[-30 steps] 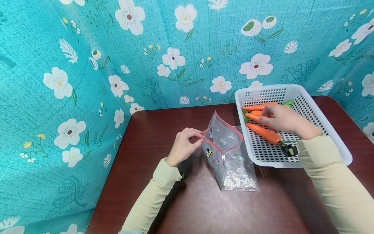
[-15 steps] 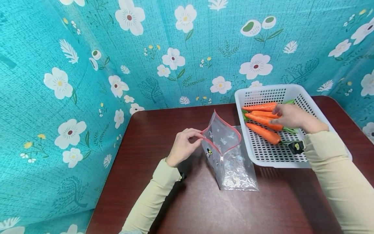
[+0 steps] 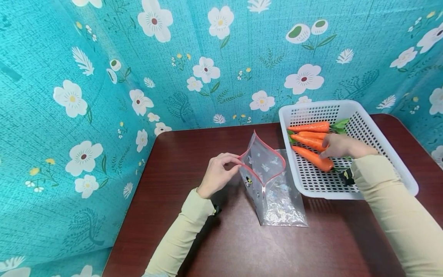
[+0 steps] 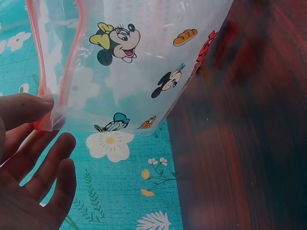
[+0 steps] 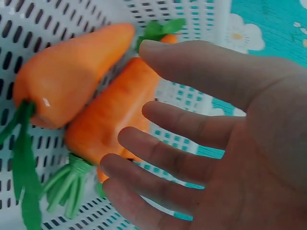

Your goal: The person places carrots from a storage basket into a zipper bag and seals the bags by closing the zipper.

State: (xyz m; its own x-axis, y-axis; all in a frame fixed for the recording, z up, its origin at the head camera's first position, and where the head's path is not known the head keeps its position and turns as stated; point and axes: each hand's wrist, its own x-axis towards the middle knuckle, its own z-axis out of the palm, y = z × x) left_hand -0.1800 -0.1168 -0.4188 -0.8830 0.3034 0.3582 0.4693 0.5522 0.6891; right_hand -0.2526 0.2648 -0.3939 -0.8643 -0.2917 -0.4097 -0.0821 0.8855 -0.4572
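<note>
My left hand (image 3: 218, 173) pinches the red zip edge of a clear zip bag (image 3: 250, 180), whose mouth gapes wide. Up close in the left wrist view, the thumb (image 4: 24, 108) presses the bag's corner, and cartoon prints show on the plastic (image 4: 120, 43). Over the white basket (image 3: 295, 181), my right hand (image 3: 346, 146) hovers with spread fingers, close to the middle carrot (image 3: 308, 141). In the right wrist view this carrot (image 5: 115, 105) lies in front of the fingertips; contact cannot be told. Another carrot (image 3: 313, 158) lies nearer me, one (image 3: 311, 127) farther back.
The basket stands on a dark red-brown table (image 3: 187, 154), right of the bag. Behind and to the left hangs a turquoise flowered cloth (image 3: 166, 77). Green leaves (image 3: 340, 125) stick out at the back carrot's end.
My right hand drew back to the right over the carrots, then came slightly left and nearer to me. The left hand and the bag have hardly moved.
</note>
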